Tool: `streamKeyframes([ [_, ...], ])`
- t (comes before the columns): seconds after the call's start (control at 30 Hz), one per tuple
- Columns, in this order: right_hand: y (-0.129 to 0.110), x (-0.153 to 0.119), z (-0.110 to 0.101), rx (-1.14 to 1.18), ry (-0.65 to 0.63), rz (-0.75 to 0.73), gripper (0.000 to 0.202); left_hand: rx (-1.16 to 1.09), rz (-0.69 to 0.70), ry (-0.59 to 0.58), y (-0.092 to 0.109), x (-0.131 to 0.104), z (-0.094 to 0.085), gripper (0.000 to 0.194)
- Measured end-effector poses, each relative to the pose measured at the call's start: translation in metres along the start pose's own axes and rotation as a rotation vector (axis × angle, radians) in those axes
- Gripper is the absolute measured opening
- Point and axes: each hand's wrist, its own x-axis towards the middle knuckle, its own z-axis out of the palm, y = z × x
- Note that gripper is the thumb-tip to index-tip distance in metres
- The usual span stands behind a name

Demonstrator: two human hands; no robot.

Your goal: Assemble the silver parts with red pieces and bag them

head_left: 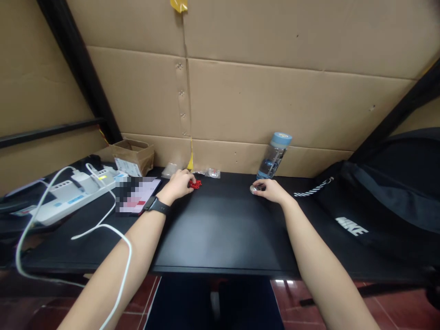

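Observation:
My left hand (pixel 178 184), with a dark watch on its wrist, reaches to the back left of the black table. Its fingers close on a bundle of red cord (pixel 195 184), part of which shows past the fingertips. Farther right, my right hand (pixel 271 190) has its thumb and fingers around a small, round, silvery object (pixel 254 189) at the tabletop; its exact kind is too small to make out. Just behind that hand stands a clear water bottle (pixel 271 158) with a light blue lid. Small clear plastic packets (pixel 213 173) lie by the back wall.
A white power strip (pixel 65 204) with chargers and a loose white cable (pixel 115 229) lies at left, beside a phone (pixel 146 195) and an open cardboard box (pixel 137 153). A black bag (pixel 381 215) fills the right side. Cardboard panels (pixel 254 101) wall the back.

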Motion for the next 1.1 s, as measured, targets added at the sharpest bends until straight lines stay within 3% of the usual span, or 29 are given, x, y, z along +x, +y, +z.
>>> streamKeyframes([
  [0.3, 0.0, 0.003, 0.003, -0.025, 0.042, 0.052, 0.025, -0.013, 0.009, -0.004, -0.009, 0.003, -0.002, 0.021],
  [0.57, -0.019, -0.003, -0.008, 0.05, 0.225, 0.047, 0.033, 0.035, 0.059, 0.0, 0.0, 0.003, 0.007, 0.013],
  [0.8, -0.028, -0.004, -0.011, 0.208, 0.305, -0.014, 0.034, 0.04, -0.024, 0.122, 0.006, 0.001, 0.009, 0.033],
  [1.1, -0.036, -0.004, -0.007, 0.281, 0.263, -0.054, 0.036, -0.077, -0.035, 0.122, -0.023, 0.013, 0.025, 0.031],
])
